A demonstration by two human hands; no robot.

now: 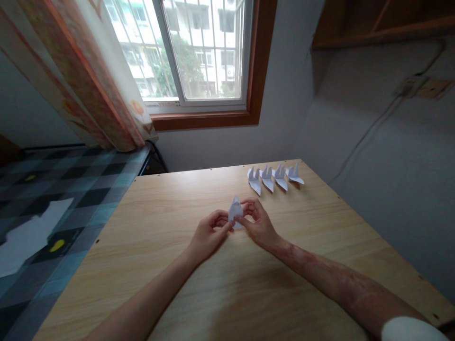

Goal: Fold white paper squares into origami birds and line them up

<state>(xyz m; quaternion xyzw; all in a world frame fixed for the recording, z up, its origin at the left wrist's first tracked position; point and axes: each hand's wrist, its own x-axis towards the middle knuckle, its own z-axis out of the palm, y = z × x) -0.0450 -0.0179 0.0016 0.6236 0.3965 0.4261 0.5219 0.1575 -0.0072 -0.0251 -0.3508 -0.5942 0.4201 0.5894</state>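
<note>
Between my two hands, over the middle of the wooden table, a small piece of folded white paper stands with its pointed end up. My left hand pinches its lower left side, thumb in front and fingers curled behind. From the right, my right hand grips it with the thumb pressed on the front face and the fingers bent behind. Beyond my right hand, several folded white paper cranes sit in a row near the table's far right edge.
On the left lies a checked cloth surface with loose white paper sheets. A curtain hangs beside the window. At the right, a cable runs down the wall from a socket, below a wooden shelf.
</note>
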